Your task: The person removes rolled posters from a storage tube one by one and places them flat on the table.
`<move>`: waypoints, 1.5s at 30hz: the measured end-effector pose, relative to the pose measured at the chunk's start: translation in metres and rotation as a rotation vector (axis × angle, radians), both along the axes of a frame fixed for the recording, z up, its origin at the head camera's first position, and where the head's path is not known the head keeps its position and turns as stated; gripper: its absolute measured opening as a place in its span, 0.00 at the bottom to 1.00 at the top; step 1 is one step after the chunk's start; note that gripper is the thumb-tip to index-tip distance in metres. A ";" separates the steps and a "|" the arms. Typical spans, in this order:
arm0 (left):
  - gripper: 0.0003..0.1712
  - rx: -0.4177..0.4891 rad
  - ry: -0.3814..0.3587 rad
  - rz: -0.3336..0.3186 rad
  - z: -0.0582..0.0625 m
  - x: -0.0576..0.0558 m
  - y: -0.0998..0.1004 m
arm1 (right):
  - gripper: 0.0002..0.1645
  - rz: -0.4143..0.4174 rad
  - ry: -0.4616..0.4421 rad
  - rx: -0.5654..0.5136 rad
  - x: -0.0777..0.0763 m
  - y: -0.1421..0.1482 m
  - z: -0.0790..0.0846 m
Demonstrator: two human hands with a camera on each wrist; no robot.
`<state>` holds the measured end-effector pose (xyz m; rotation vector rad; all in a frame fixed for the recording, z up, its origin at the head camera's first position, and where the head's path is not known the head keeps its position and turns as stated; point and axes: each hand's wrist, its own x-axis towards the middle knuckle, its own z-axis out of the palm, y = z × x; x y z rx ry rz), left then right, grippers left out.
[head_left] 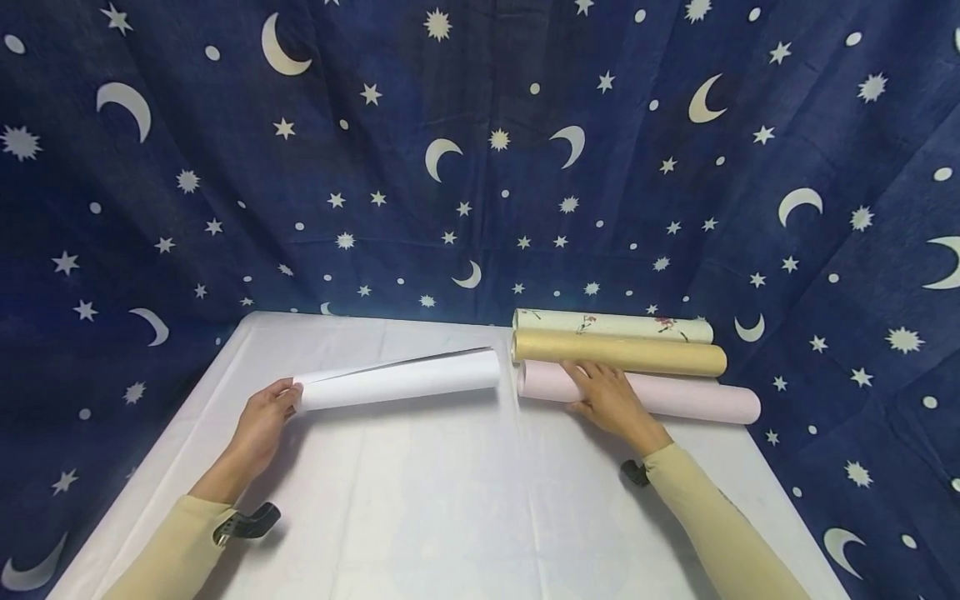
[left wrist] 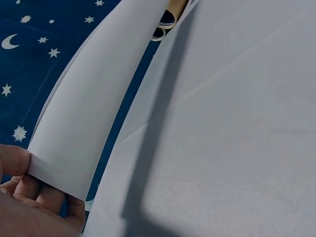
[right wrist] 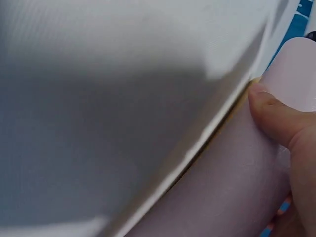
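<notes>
A loosely rolled white sheet of paper [head_left: 401, 382] slants over the left part of the table in the head view. My left hand [head_left: 266, 417] pinches its left end; the left wrist view has the thumb on top of the sheet [left wrist: 94, 108] and the other fingers underneath. On the right lies a pale pink roll [head_left: 693, 397] of paper. My right hand [head_left: 611, 400] grips this roll near its left part. In the right wrist view the thumb [right wrist: 271, 108] presses along its near side, while the fingers are mostly hidden behind it.
Behind the pink roll lie a golden-yellow roll [head_left: 622, 351] and a cream roll with red flowers [head_left: 615, 323], side by side. A white cloth covers the table [head_left: 450, 508]. A dark blue curtain [head_left: 390, 275] with moons and stars hangs behind it and along both sides.
</notes>
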<state>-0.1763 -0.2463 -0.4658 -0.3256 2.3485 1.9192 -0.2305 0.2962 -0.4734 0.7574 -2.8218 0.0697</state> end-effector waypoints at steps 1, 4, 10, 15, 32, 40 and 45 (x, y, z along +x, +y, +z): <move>0.29 0.001 -0.002 0.003 0.000 0.000 -0.001 | 0.47 0.006 0.001 0.001 -0.003 0.001 -0.002; 0.30 -0.010 -0.006 0.005 0.001 -0.001 -0.001 | 0.48 0.020 0.010 -0.007 -0.010 0.005 -0.009; 0.32 -0.004 0.004 0.009 0.001 -0.004 -0.001 | 0.47 0.060 0.030 -0.074 -0.021 0.008 -0.018; 0.31 0.000 0.017 0.009 0.001 -0.006 0.002 | 0.46 0.061 0.057 -0.075 -0.026 0.008 -0.022; 0.28 -0.037 0.076 -0.087 0.015 -0.003 0.041 | 0.37 -0.003 0.203 -0.185 0.004 -0.002 0.029; 0.25 -0.023 0.097 -0.141 0.021 -0.011 0.071 | 0.29 0.087 0.218 -0.314 0.026 -0.027 0.065; 0.22 -0.037 0.118 -0.178 0.020 -0.016 0.083 | 0.29 0.139 0.078 -0.231 0.035 -0.046 0.073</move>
